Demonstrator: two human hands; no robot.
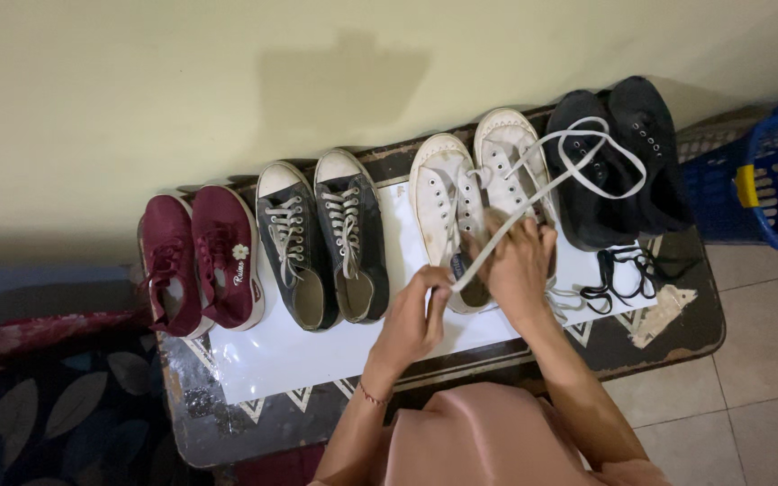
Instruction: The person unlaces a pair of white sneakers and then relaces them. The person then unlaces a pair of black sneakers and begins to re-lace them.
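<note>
On the dark surface (677, 315) four pairs of shoes stand in a row; I'm working the white pair (483, 193), third from the left, on the white sheet. I judge the white lace (587, 144) wants even tension, kept flat and untwisted, its loop over the black shoes (619, 162) kept from snagging. My right hand (520, 265) has its grip clamped on the lace at the shoe's mouth; my left hand (411, 319) pinches closed on the lower end.

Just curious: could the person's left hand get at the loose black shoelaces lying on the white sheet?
Probably not directly: the left hand pinches the white lace, and the right hand lies between it and the black shoelaces.
</note>
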